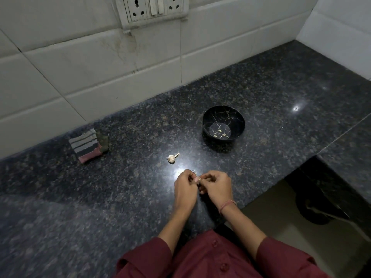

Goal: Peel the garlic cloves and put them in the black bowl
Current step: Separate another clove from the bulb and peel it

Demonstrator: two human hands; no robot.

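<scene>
My left hand [185,185] and my right hand [216,186] meet fingertip to fingertip just above the dark granite counter [100,197]. Between them they pinch a small garlic clove [197,179], mostly hidden by the fingers. A partial garlic bulb [171,158] with a short stalk lies on the counter just beyond my hands. Further back and to the right stands the black bowl [223,123] with gold crack lines; a peeled clove [220,131] lies on its bottom. A scrap of papery skin [194,171] lies by my left fingertips.
A folded striped cloth [88,145] lies at the back left against the tiled wall. A socket plate [152,11] is on the wall above. The counter ends at the right, where a lower dark ledge [341,157] and floor show.
</scene>
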